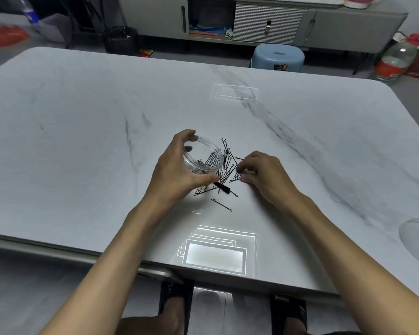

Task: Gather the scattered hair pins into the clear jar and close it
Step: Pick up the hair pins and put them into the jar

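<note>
Marble-patterned tabletop (82, 131) fills the view, with a blue stool (278, 58) and grey cabinets behind; no writing is legible anywhere. Left hand (177, 169) wraps the open clear jar (203, 157), tilted toward the pins (228, 163) and already holding several. Right hand (264, 172) pinches a few pins at the heap's right edge. One stray pin (221, 204) lies nearer the body.

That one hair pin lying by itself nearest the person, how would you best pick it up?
Probably pinch the lone hair pin across its thin middle, coming straight down from above. It lies flat on the table, apart from the pile, so no side offers an edge. The right hand is closer; the left hand holds the jar.
</note>
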A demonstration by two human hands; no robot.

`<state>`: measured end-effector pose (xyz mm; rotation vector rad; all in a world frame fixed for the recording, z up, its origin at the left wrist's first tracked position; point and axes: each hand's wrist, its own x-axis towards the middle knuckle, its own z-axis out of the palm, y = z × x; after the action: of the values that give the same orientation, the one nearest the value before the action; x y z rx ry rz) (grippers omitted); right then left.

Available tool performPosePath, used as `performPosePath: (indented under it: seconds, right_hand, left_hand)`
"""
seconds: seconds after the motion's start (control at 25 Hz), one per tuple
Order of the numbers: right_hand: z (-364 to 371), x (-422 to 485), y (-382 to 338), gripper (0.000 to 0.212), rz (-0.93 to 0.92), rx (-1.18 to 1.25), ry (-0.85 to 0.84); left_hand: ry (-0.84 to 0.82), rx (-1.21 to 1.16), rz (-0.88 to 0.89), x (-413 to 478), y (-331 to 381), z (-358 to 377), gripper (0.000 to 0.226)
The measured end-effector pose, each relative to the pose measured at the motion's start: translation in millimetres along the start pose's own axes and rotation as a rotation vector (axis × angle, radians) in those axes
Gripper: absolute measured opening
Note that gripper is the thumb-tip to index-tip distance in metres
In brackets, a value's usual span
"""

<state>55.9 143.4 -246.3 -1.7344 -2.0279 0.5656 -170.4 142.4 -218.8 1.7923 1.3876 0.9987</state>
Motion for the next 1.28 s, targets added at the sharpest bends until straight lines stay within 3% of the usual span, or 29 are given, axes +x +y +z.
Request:
performPosePath:
  seconds: [0.2, 0.4, 0.52, 0.64, 0.76, 0.84, 0.96, 1.04, 1.16, 1.28]
  right_hand:
    - [3, 0, 3, 0.009, -0.016, -0.113, 0.080]
    - [2, -4, 6, 0.015, -0.164, -0.422, 0.062]
    - [1, -8, 8, 0.014, -0.178, -0.453, 0.035]
    - [-11, -8, 0, 0.015, -0.048, -0.127, 0.114]
    - [-38, 3, -24, 0.011, -0.036, 0.217, 0.352]
    - [-46, 4, -48, 0.009, -0.153, 0.257, 0.311]
    - [-38, 0, -71, 0.006, -0.259, 0.224, 0.082]
    - [-35, 2, -68, 0.009, -0.276, 0.278, 0.136]
    - [-35, 8, -38, 0.012, -0.080, 0.323, 0.306]
    - [-19, 11, -6, 0.036, 0.180, 0.028, 0.077]
  left_hand:
    - [0.000, 0.009, 0.006, 1, 1, 2, 0.099]
    - [-0.004, 0.007, 0.005, 1, 0, 2, 0.099]
    - [-0.012, 0.004, 0.004, 2, 0, 3, 0.099]
    - [-0.020, -0.003, 0.003, 1, 1, 3, 0.100]
    - [-0.042, -0.002, 0.005, 0, 3, 5, 0.100]
    - [-0.077, 0.004, 0.012, -2, 7, 8, 0.100]
    - [-0.122, -0.015, 0.019, -4, 10, 12, 0.100]
    - [-0.111, -0.019, 0.022, -4, 9, 11, 0.100]
    - [-0.060, -0.017, 0.014, -3, 6, 6, 0.100]
    - [-0.035, -0.034, 0.005, -2, 4, 4, 0.099]
